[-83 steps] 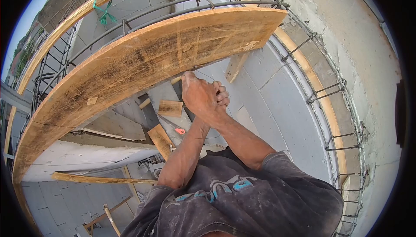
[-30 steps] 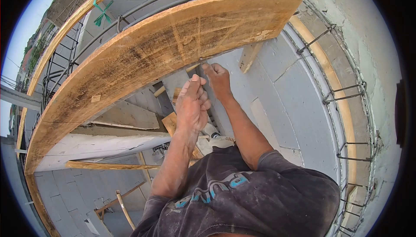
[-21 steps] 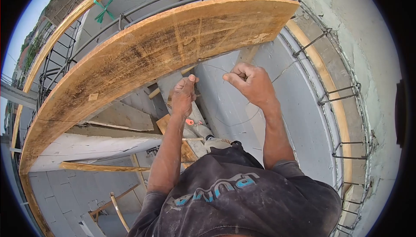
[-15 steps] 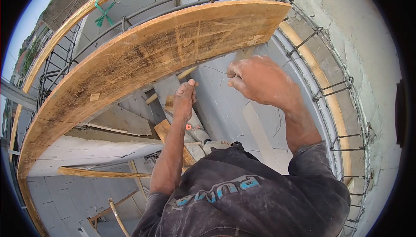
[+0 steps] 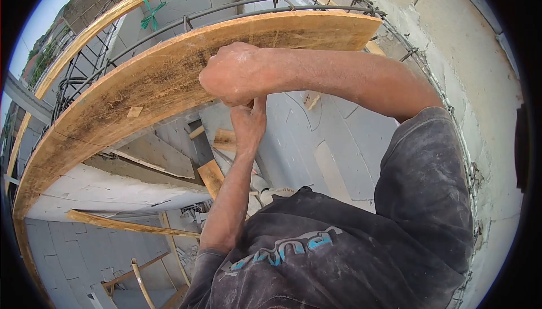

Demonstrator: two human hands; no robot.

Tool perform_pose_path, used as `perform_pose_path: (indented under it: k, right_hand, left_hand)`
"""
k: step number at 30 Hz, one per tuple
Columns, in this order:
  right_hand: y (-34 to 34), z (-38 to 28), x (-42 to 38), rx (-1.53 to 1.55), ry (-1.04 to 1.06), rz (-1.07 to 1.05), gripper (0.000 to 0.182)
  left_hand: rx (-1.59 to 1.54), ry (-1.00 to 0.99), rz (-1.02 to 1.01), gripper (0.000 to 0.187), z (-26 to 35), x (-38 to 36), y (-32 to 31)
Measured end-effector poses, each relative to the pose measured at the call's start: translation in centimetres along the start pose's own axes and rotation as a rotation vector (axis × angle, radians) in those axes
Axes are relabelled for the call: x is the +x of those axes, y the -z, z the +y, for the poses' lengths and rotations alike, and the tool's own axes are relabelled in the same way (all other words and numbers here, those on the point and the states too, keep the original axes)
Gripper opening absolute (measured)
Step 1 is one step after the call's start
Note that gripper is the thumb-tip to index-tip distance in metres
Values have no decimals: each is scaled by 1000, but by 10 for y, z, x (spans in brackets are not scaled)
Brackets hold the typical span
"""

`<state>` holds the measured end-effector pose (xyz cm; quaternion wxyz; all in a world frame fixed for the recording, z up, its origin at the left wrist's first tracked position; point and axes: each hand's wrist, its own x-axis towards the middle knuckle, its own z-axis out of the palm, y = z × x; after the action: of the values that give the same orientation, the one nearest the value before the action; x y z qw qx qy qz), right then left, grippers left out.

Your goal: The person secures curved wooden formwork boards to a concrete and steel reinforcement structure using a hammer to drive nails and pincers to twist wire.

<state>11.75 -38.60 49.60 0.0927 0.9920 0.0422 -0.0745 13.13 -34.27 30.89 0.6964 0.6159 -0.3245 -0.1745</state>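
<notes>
A long curved wooden board [image 5: 141,88] runs on edge from lower left to upper right, in front of a rebar cage [image 5: 226,7]. My right hand [image 5: 234,74] is a closed fist held against the board's lower edge, its arm reaching in from the right. My left hand [image 5: 248,123] sits directly under it, thumb pointing up and touching the fist, fingers closed. A thin wire [image 5: 317,111] curves in a loop to the right of the hands. Where it enters the hands is hidden.
A second wooden board [image 5: 113,12] with a green tie [image 5: 149,15] curves behind the cage. A block wall [image 5: 451,21] stands on the right. Far below lie grey slabs [image 5: 339,139] and wood offcuts [image 5: 212,176]. My dark shirt fills the lower frame.
My right hand has swung left and up from beside the board to a fist above my left hand. The left hand stayed close under the board's edge. The view tilted slightly.
</notes>
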Motion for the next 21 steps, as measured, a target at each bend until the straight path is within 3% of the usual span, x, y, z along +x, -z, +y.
perform_pose_path:
  k: [6, 9, 14, 21]
  right_hand:
    - [47, 7, -16, -209, -34, -196, 20]
    - [65, 14, -25, -425, -128, -441, 19]
    - [70, 39, -31, -468, -362, -339, 18]
    - [95, 46, -12, -498, -259, -166, 17]
  left_hand:
    - [16, 75, 150, 40, -1, 4, -17]
    - [97, 108, 138, 41, 2, 8, -11]
    - [211, 124, 126, 39, 17, 8, -1]
    - [455, -171, 208, 27, 21, 2, 12]
